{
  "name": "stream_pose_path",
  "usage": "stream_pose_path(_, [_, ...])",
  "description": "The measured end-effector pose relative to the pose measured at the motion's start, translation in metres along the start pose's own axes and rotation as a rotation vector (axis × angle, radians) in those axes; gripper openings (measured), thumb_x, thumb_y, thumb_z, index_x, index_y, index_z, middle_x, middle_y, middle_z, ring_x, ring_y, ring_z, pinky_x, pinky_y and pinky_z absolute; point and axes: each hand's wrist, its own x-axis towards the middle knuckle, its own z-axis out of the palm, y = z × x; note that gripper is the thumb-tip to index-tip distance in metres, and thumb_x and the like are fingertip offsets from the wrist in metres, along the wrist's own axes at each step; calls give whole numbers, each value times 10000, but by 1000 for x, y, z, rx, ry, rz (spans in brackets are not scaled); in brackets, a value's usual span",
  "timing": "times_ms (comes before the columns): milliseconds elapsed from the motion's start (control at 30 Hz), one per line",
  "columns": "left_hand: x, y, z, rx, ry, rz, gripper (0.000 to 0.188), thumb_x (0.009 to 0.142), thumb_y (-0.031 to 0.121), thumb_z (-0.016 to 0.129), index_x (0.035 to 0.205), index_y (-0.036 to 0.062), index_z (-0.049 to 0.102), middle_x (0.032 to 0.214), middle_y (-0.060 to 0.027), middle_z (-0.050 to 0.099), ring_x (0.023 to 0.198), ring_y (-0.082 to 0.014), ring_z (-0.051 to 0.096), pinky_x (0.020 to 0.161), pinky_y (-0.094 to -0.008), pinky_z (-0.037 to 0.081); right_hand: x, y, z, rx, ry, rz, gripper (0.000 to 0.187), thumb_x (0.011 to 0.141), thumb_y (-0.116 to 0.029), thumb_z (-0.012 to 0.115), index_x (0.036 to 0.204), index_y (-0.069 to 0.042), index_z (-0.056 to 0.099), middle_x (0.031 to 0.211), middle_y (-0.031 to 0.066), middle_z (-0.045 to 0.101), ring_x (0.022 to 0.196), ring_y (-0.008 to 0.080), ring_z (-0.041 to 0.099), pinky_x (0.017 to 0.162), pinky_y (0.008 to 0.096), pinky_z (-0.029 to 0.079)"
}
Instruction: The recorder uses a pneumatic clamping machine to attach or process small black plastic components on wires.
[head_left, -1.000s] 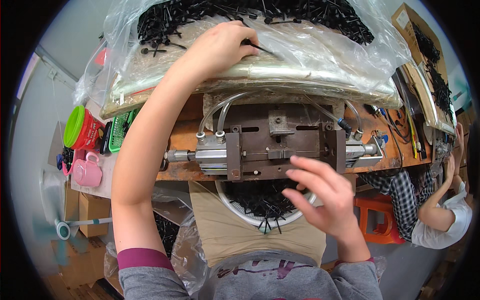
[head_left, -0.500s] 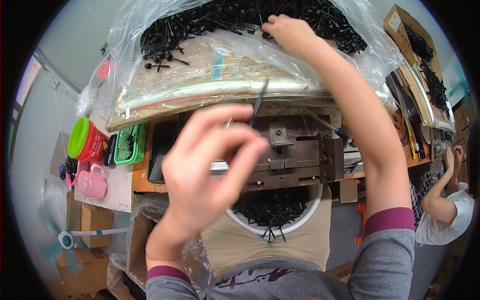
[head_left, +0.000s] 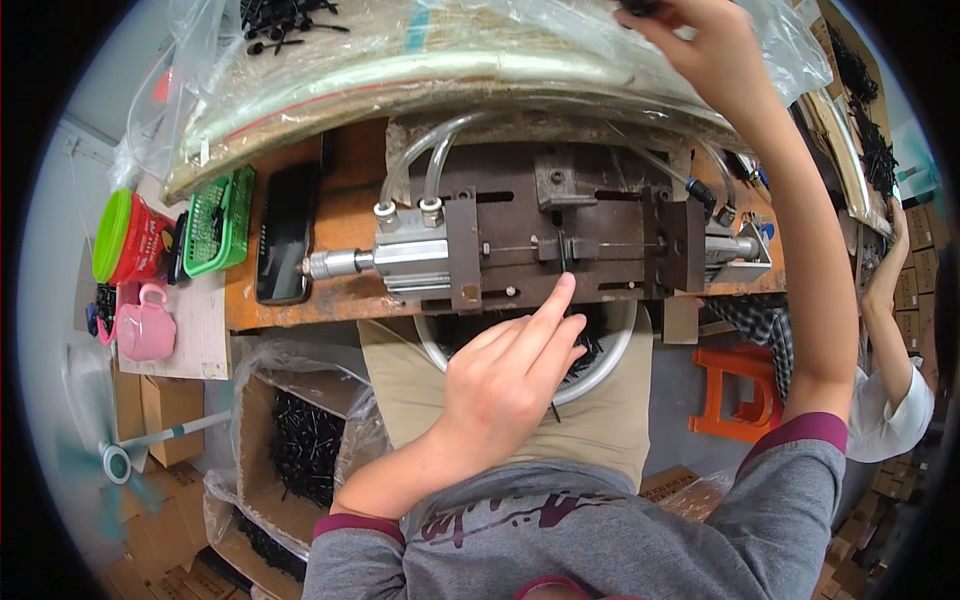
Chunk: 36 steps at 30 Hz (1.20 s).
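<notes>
My left hand (head_left: 515, 380) is over the near side of a brown metal fixture (head_left: 610, 280). Its index finger is stretched out and the fingertip meets the near end of a thin black part (head_left: 562, 245) standing in the fixture's middle block. The other fingers are loosely bent, with nothing visible in them. At the top edge, my right hand (head_left: 715, 55) is closed on a small black stemmed part (head_left: 638, 8), partly cut off by the picture's edge. Beneath my left hand, a white-rimmed basket (head_left: 610, 370) of black parts rests on my lap, partly covered.
Silver cylinders (head_left: 415, 265) with clear hoses flank the fixture. A plastic-covered board (head_left: 400, 85) bears loose black parts (head_left: 280, 20). At left are a phone (head_left: 285, 235), green basket (head_left: 220, 225) and pink cup (head_left: 147, 325). A co-worker's arm (head_left: 885, 270) shows at right.
My left hand has come down and right to the fixture; the thin black part it held now stands in the block. My right hand has come off the pile, rightward. The view has tilted lower.
</notes>
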Motion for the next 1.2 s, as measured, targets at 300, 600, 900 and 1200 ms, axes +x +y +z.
stream_pose_path(300, [11, -7, 13, 215, -45, -11, 261, 692, 109, 796, 928, 36, 712, 1249, -119, 669, 593, -167, 629, 575, -261, 504, -98, -69, -13, 637, 312, 363, 237, 914, 7, 644, 1147, 50, 620, 994, 119, 678, 762, 129, 629, 697, 242, 502])
stream_pose_path(600, [18, 9, -11, -944, -55, -529, 390, 783, -42, 767, 1165, -29, 690, 1094, -144, 682, 775, -163, 700, 720, -270, 593, -160, -114, 13, 1402, 162, 725, 215, 838, 88, 681, 1042, 46, 629, 946, 161, 681, 739, 170, 692, 627, 260, 591])
stream_pose_path(900, [7, 6, -13, -406, 74, -216, 381, 671, -3, 845, 1035, 7, 732, 1051, -152, 700, 828, -183, 709, 688, -291, 592, -164, -112, 24, 323, 410, 319, 307, 710, 80, 796, 997, 30, 699, 1124, 186, 666, 996, 242, 654, 842, 326, 544])
stream_pose_path(1200, [11, -4, 15, 221, -50, -25, 277, 691, 76, 787, 954, 18, 721, 1221, -131, 681, 694, -172, 682, 609, -263, 522, -171, -116, 31, 280, 292, 241, 390, 677, 61, 819, 1041, 55, 680, 1122, 222, 692, 992, 276, 703, 861, 342, 568])
